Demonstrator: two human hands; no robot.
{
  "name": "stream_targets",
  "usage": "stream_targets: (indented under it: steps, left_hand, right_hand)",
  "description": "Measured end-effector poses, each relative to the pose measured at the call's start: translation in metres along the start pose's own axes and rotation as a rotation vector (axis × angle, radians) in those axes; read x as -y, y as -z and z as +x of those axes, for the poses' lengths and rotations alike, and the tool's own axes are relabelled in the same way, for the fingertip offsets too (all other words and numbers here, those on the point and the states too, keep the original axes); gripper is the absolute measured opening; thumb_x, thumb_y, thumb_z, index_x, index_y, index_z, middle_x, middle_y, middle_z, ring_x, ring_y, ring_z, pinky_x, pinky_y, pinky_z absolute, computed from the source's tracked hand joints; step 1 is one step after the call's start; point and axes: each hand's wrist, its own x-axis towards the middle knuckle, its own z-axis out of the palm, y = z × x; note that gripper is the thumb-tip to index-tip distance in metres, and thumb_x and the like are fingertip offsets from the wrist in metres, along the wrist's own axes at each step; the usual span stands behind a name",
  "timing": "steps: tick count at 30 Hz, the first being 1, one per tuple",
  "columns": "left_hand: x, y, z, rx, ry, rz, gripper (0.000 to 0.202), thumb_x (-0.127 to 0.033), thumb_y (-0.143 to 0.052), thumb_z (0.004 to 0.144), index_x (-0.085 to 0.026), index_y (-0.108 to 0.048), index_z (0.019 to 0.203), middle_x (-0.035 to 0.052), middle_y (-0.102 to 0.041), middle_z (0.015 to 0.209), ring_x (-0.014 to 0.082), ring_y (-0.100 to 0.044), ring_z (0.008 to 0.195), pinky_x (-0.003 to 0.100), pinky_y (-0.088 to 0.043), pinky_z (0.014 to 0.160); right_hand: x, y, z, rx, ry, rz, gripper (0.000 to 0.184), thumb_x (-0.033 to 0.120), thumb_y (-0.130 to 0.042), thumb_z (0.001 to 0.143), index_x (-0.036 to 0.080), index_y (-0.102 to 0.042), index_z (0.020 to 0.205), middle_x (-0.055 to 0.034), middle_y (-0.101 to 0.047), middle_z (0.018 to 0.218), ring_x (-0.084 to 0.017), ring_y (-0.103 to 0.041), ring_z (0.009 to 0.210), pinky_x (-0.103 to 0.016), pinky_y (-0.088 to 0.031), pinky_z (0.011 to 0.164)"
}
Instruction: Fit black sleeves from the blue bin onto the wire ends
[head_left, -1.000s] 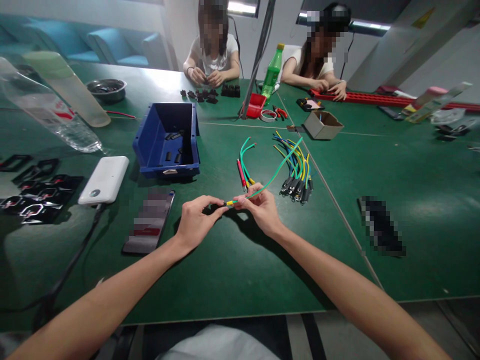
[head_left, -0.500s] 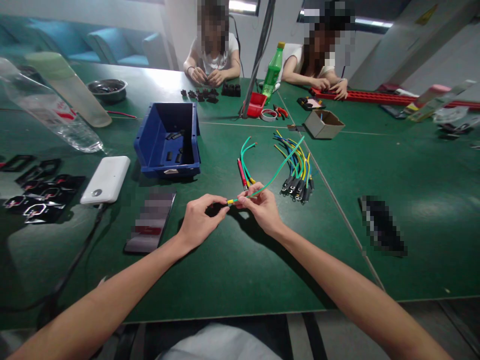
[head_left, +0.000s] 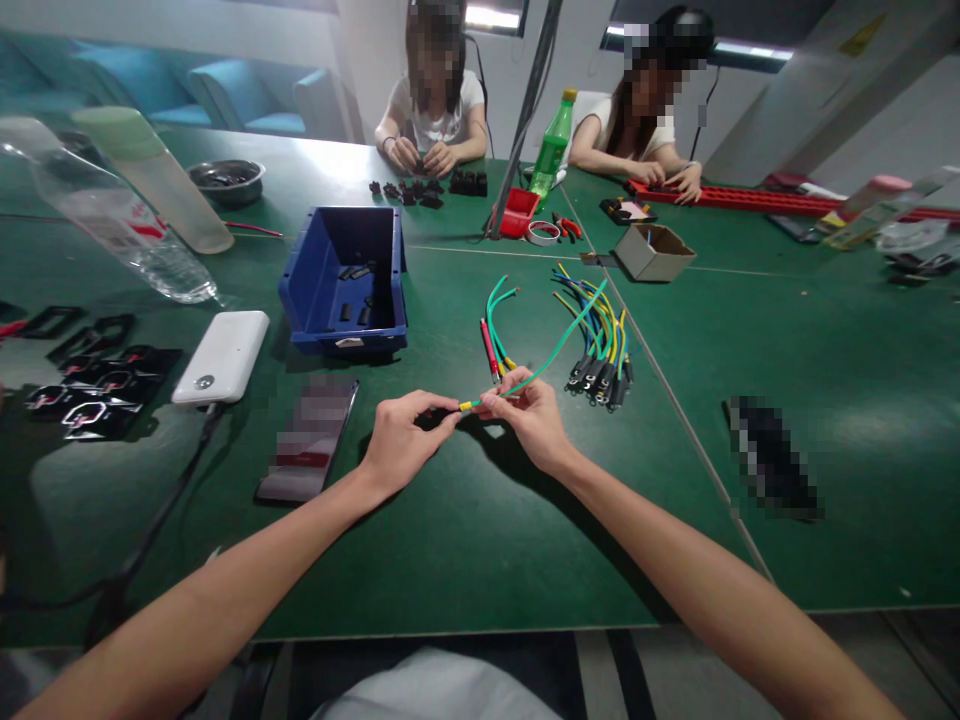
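The left hand (head_left: 401, 440) is nearly closed, thumb and forefinger pinching the dark tip of a green wire (head_left: 556, 354) just beside its yellow sleeve (head_left: 466, 406). The right hand (head_left: 534, 415) grips the same wire a little further along, fingers bunched narrowly. The wire is held above the near middle of the counter, its free end curving far and right.

The counter (head_left: 465, 560) is green, with pale seams. Just beyond the right hand lie loose green wires (head_left: 491, 305) and a red, rod-like piece (head_left: 489, 345); to their right is a bundle of coloured wires (head_left: 596, 335) with black-sleeved ends. A phone (head_left: 311, 440) lies left of the left hand. Two people work at the far side, and blue chairs (head_left: 247, 95) stand far left.

A blue bin (head_left: 375, 341) holds small black pieces (head_left: 346, 311). The metal bowl (head_left: 240, 195), far left, has dark contents too indistinct to identify. A cardboard box (head_left: 654, 264) stands open, far right.
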Motion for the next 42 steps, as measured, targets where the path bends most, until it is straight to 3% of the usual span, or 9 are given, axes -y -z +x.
stream_targets:
  steps: [3,9,16,23,32,38,42]
  left_hand:
    - [0.0005,-0.0004,0.0000,0.001,-0.013,-0.012,0.011,-0.025,-0.065,0.079,-0.020,-0.073,0.085,0.0041,-0.073,0.085,0.0169,-0.066,0.076,0.027,-0.051,0.072]
    - [0.0068,-0.0030,0.0028,0.060,0.148,-0.133,0.018,-0.031,-0.067,0.077,-0.016,-0.072,0.085,0.0053,-0.073,0.081,0.0175,-0.066,0.070,0.027,-0.053,0.065]
    - [0.0024,-0.0019,0.0004,0.036,0.011,-0.052,0.012,-0.024,-0.066,0.077,-0.020,-0.074,0.085,0.0045,-0.072,0.083,0.0169,-0.066,0.073,0.027,-0.052,0.071]
    - [0.0065,-0.0050,0.0047,0.098,0.259,-0.328,0.017,-0.029,-0.070,0.073,-0.014,-0.071,0.080,0.0062,-0.073,0.079,0.0181,-0.068,0.070,0.027,-0.055,0.065]
    - [0.0014,-0.0021,-0.0009,0.043,-0.009,-0.077,0.011,-0.021,-0.067,0.076,-0.018,-0.074,0.084,0.0044,-0.072,0.083,0.0168,-0.066,0.074,0.027,-0.051,0.072]
    - [0.0057,-0.0063,0.0002,0.090,0.218,-0.299,0.015,-0.027,-0.071,0.074,-0.014,-0.071,0.082,0.0051,-0.072,0.080,0.0176,-0.067,0.072,0.026,-0.053,0.067]
    - [0.0035,-0.0056,-0.0018,0.085,0.172,-0.244,0.013,-0.025,-0.069,0.075,-0.015,-0.072,0.084,0.0046,-0.072,0.081,0.0170,-0.067,0.073,0.026,-0.052,0.069]
  right_hand:
    - [-0.0006,0.0001,0.0000,0.003,-0.010,0.002,0.034,0.035,-0.077,0.068,0.021,-0.047,0.076,0.0026,-0.065,0.072,-0.015,-0.067,0.063,-0.028,-0.057,0.060]
    - [-0.0014,-0.0020,-0.0012,-0.011,0.006,-0.015,0.036,0.036,-0.078,0.066,0.021,-0.046,0.074,0.0020,-0.065,0.071,-0.015,-0.067,0.064,-0.029,-0.057,0.062]
    - [-0.0002,-0.0033,-0.0023,-0.017,-0.029,-0.015,0.036,0.034,-0.079,0.065,0.021,-0.046,0.075,0.0028,-0.065,0.066,-0.016,-0.068,0.061,-0.028,-0.057,0.059]
    - [-0.0042,-0.0037,-0.0038,-0.002,0.006,-0.007,0.033,0.032,-0.077,0.068,0.021,-0.048,0.077,0.0029,-0.066,0.071,-0.015,-0.068,0.064,-0.028,-0.057,0.063]
    - [-0.0006,-0.0047,-0.0039,0.009,-0.048,0.004,0.036,0.033,-0.079,0.065,0.021,-0.047,0.076,0.0028,-0.067,0.067,-0.016,-0.068,0.061,-0.027,-0.057,0.059]
    - [-0.0020,-0.0061,-0.0051,0.011,-0.011,0.017,0.036,0.033,-0.080,0.063,0.021,-0.048,0.075,0.0024,-0.068,0.069,-0.014,-0.067,0.061,-0.028,-0.056,0.062]
    - [-0.0044,-0.0058,-0.0060,0.025,-0.006,0.017,0.033,0.032,-0.080,0.064,0.021,-0.049,0.073,0.0011,-0.069,0.070,-0.014,-0.067,0.062,-0.028,-0.056,0.063]
